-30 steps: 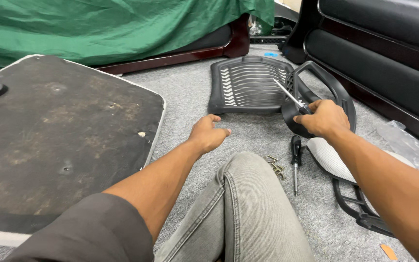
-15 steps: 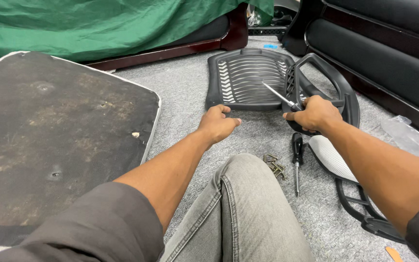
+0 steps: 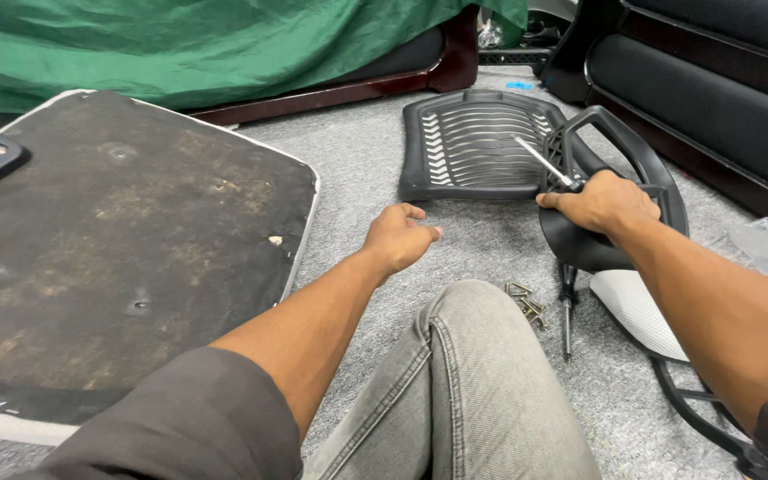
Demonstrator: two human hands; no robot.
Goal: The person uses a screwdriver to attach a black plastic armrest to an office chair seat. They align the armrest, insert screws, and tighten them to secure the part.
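Right hand (image 3: 604,203) fingers closed around a thin metal tool (image 3: 540,160) over the black armrest (image 3: 620,191), beside the slatted black panel (image 3: 477,142) on the grey carpet (image 3: 357,169); left hand (image 3: 399,236) loosely curled, empty, hovering near loose screws (image 3: 526,302) and a screwdriver (image 3: 567,307).

Matt black plastic on the slatted panel (image 3: 482,147), grey carpet (image 3: 357,151) looks rough and nubbly. Shiny metal rod (image 3: 541,161) gleams; green cloth (image 3: 180,40) lies soft, wood rail (image 3: 331,89) glossy.
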